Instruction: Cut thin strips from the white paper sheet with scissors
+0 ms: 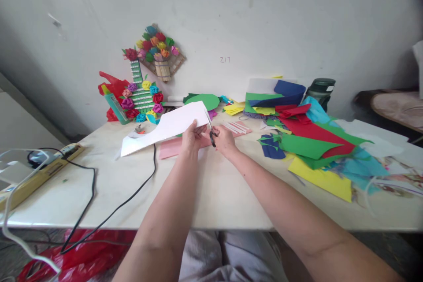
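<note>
My left hand (192,137) pinches the near right edge of a white paper sheet (165,128), which is lifted off the table and slopes down to the left. My right hand (224,139) is closed round the black handles of a pair of scissors (211,134), whose blades point up along the sheet's right edge. Under both hands lies a pink paper sheet (172,147) on the white table (211,189).
A pile of coloured paper sheets (307,141) covers the right side. Paper-flower crafts (142,97) and a wall-leaning bouquet piece (160,53) stand at the back. A black cable (109,194) crosses the left side near a wooden box (39,172). A dark jar (321,90) stands behind the pile.
</note>
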Available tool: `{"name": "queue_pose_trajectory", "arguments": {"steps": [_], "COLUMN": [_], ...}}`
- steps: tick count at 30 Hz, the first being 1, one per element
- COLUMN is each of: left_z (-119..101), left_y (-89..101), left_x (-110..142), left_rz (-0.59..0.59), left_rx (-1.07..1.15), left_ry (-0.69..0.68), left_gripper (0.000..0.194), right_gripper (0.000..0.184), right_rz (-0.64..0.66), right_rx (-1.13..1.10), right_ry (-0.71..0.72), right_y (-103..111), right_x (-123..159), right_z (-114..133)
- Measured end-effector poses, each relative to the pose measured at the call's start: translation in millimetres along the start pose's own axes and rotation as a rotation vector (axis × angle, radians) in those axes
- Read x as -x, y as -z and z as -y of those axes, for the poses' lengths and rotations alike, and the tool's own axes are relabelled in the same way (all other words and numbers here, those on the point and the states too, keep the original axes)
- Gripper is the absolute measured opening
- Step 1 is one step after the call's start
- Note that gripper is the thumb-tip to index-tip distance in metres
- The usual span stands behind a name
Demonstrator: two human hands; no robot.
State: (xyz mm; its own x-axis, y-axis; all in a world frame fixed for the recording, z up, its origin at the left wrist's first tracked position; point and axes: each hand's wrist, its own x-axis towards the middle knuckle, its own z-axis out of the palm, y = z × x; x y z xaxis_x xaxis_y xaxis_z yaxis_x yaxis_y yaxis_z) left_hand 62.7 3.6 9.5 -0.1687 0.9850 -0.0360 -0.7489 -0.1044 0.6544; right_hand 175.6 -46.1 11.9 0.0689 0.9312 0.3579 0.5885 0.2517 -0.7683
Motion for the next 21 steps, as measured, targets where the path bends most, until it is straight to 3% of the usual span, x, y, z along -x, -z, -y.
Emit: {"name": "queue_pose_trajectory", "arguments": {"steps": [6,21], "left_z": [-1.3,1.4], "left_y": [-1.9,-0.2], "left_x": [2.0,2.0], "left_rz": [-0.014,0.0], "left_rx": [0.001,-0.009], "left_ry": [0.006,0.027], "left_gripper": [0.017,0.015], "right_gripper": [0.048,0.067], "right_rz": [-0.013,-0.002], "right_rx": [0.01,0.001], "right_ry": [-0.04,-0.09], "right_y": [-0.9,2.0], "right_x": [-0.3,-2.8], "right_z": [-0.3,-4.0]}}
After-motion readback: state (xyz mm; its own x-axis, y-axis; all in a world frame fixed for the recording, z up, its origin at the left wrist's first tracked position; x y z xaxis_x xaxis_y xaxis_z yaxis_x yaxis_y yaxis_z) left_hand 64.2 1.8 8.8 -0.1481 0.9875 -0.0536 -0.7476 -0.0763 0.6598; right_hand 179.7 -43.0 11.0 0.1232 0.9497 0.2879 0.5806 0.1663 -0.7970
